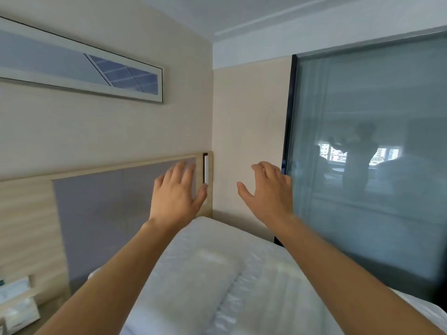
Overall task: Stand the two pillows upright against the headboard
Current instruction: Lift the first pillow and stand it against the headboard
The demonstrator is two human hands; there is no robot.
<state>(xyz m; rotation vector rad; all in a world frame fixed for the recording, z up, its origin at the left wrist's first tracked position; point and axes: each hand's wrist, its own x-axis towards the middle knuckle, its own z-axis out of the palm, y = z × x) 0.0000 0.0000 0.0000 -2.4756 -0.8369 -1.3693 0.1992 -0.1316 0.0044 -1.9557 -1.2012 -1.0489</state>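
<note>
beige walls | long framed picture | frosted glass panel, right | white ceiling

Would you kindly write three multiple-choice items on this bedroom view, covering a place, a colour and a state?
1. Where does the framed picture hang?
A. above the headboard
B. on the glass panel
C. on the ceiling

2. What colour is the pillow?
A. blue
B. white
C. brown

3. How are the hands?
A. gripping the pillow
B. clasped together
C. open and empty

Key: 1 A, it sits on the wall over the headboard. 2 B, its cover is white. 3 C, the left hand and right hand have fingers spread, holding nothing.
</note>
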